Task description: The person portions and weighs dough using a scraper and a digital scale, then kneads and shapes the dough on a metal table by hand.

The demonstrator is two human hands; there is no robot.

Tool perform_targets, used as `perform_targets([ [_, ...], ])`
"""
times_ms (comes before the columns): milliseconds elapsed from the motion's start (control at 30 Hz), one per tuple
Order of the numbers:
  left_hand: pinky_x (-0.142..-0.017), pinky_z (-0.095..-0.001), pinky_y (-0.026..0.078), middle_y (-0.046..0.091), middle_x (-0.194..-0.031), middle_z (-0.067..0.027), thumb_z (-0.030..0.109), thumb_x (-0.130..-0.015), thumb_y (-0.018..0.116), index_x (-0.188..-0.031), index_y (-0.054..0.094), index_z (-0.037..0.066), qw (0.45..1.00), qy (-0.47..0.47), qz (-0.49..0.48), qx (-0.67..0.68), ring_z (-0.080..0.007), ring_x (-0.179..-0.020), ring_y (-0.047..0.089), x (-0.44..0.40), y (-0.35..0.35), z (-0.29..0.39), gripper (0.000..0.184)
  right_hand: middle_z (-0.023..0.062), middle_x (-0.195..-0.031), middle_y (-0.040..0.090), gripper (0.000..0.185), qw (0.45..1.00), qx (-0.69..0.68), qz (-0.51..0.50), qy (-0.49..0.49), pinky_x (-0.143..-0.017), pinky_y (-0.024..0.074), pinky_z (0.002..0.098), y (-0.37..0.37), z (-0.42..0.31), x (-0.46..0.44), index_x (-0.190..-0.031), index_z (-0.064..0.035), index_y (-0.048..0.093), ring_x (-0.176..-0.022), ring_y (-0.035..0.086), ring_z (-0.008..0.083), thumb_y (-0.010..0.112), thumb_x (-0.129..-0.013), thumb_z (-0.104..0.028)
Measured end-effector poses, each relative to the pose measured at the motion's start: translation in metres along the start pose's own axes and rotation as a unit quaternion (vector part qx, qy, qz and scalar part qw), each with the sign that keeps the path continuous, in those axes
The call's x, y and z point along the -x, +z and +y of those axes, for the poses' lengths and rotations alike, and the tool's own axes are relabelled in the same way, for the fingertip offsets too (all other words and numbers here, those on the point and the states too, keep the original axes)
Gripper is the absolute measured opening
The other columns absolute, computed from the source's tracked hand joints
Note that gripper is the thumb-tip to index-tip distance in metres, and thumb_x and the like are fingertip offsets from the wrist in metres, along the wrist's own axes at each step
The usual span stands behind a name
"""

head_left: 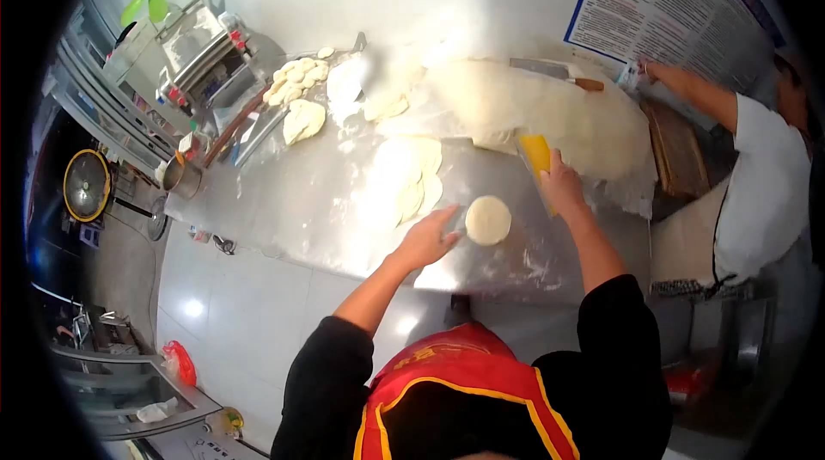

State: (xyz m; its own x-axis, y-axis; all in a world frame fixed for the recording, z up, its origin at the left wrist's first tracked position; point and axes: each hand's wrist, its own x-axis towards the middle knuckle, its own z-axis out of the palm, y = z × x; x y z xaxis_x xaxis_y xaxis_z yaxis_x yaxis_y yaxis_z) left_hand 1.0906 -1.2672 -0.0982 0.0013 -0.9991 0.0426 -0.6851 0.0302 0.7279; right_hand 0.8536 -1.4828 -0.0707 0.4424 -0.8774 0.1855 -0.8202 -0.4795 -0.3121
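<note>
Dough disc (488, 220), round and pale, lay flat on the metal table (292, 202), in front of the red apron (460, 352). Just to its left, the left hand (426, 238) had its fingers spread and held nothing; whether they touched the disc I could not tell. Farther right, the right hand (563, 186) gripped a yellow scraper (534, 151), fingers closed around it. Overlapping flat dough pieces (421, 180) lay beyond the left hand. Farther back rested a wooden-handled knife (553, 71), near a co-worker's outstretched arm (700, 95).
</note>
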Motion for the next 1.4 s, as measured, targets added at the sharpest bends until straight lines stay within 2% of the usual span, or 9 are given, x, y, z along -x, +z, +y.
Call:
perform_targets([
  [167,-0.097,-0.0447,0.042,0.050,-0.130,-0.0279,0.030,-0.088,0.060,-0.147,0.021,0.007,0.974,-0.044,-0.223,0.001,-0.0419,-0.116,0.051,-0.159,-0.007,-0.005,0.074,0.0259,-0.083,0.063,0.037,0.999,-0.039,0.021,0.016,-0.069,0.0499,0.0511,-0.015,0.013,-0.098,-0.115,0.0001,0.038,-0.078,0.062,0.0444,0.056,-0.085,-0.013],
  [233,-0.099,-0.0447,0.041,0.047,-0.133,-0.0295,0.027,-0.086,0.063,-0.147,0.017,0.003,0.983,-0.040,-0.176,-0.024,-0.0430,-0.118,0.050,-0.213,-0.001,-0.029,0.080,0.0262,-0.083,0.063,0.038,0.997,-0.039,0.062,-0.018,-0.070,0.0495,0.0511,-0.016,0.016,-0.128,-0.117,0.0000,0.038,-0.079,0.062,0.0448,0.056,-0.086,-0.012],
  [300,-0.102,-0.0434,0.038,0.047,-0.132,-0.0296,0.025,-0.085,0.066,-0.147,0.017,0.001,0.997,-0.055,-0.022,0.054,-0.0407,-0.120,0.049,-0.263,0.005,-0.055,0.083,0.0266,-0.084,0.063,0.038,0.996,-0.034,0.080,-0.031,-0.071,0.0491,0.0513,-0.018,0.017,-0.149,-0.117,0.0001,0.039,-0.080,0.061,0.0452,0.057,-0.086,-0.012],
  [400,-0.105,-0.0417,0.035,0.043,-0.134,-0.0302,0.024,-0.082,0.070,-0.144,0.021,-0.003,0.977,-0.046,0.202,-0.055,-0.0402,-0.125,0.043,-0.304,-0.006,-0.070,0.083,0.0270,-0.087,0.063,0.037,0.998,-0.037,0.045,-0.021,-0.073,0.0481,0.0513,-0.025,0.016,-0.162,-0.116,0.0003,0.041,-0.083,0.061,0.0457,0.058,-0.087,-0.014],
  [500,-0.104,-0.0475,0.035,0.038,-0.134,-0.0326,0.029,-0.076,0.075,-0.140,0.029,0.001,0.954,-0.016,0.299,-0.022,-0.0475,-0.125,0.036,-0.305,0.007,-0.080,0.083,0.0272,-0.092,0.063,0.042,0.997,-0.064,-0.032,-0.027,-0.073,0.0474,0.0506,-0.032,0.024,-0.155,-0.121,0.0002,0.042,-0.085,0.060,0.0460,0.060,-0.087,-0.018],
  [800,-0.100,-0.0556,0.035,0.025,-0.146,-0.0236,0.034,-0.064,0.083,-0.143,0.035,0.014,0.960,-0.170,0.179,-0.134,-0.0500,-0.131,0.026,-0.303,0.072,-0.022,0.094,0.0278,-0.095,0.062,0.048,0.983,-0.067,-0.091,-0.142,-0.075,0.0484,0.0497,0.002,0.003,-0.178,-0.130,-0.0047,0.039,-0.086,0.060,0.0459,0.060,-0.087,-0.014],
  [867,-0.102,-0.0534,0.035,0.028,-0.143,-0.0232,0.032,-0.064,0.082,-0.140,0.039,0.016,0.960,-0.144,0.205,-0.124,-0.0485,-0.130,0.027,-0.303,0.080,-0.036,0.089,0.0274,-0.095,0.063,0.054,0.977,-0.081,-0.054,-0.187,-0.076,0.0490,0.0498,0.018,0.003,-0.183,-0.136,-0.0086,0.036,-0.086,0.060,0.0454,0.059,-0.087,-0.012],
  [1167,-0.104,-0.0484,0.034,0.043,-0.131,-0.0225,0.017,-0.066,0.078,-0.124,0.053,0.012,0.977,-0.076,0.185,-0.078,-0.0435,-0.124,0.036,-0.276,0.087,-0.082,0.064,0.0260,-0.086,0.065,0.077,0.968,-0.038,-0.200,-0.147,-0.072,0.0507,0.0490,0.044,-0.010,-0.199,-0.149,-0.0298,0.019,-0.076,0.063,0.0423,0.055,-0.085,-0.007],
  [1400,-0.099,-0.0462,0.039,0.048,-0.124,-0.0238,0.001,-0.064,0.072,-0.115,0.056,0.007,0.975,-0.046,0.217,0.010,-0.0433,-0.115,0.045,-0.246,0.077,-0.092,0.054,0.0270,-0.084,0.064,0.066,0.961,0.077,-0.229,-0.136,-0.076,0.0507,0.0484,0.125,-0.010,-0.191,-0.149,-0.0167,0.024,-0.079,0.064,0.0405,0.045,-0.087,-0.008],
])
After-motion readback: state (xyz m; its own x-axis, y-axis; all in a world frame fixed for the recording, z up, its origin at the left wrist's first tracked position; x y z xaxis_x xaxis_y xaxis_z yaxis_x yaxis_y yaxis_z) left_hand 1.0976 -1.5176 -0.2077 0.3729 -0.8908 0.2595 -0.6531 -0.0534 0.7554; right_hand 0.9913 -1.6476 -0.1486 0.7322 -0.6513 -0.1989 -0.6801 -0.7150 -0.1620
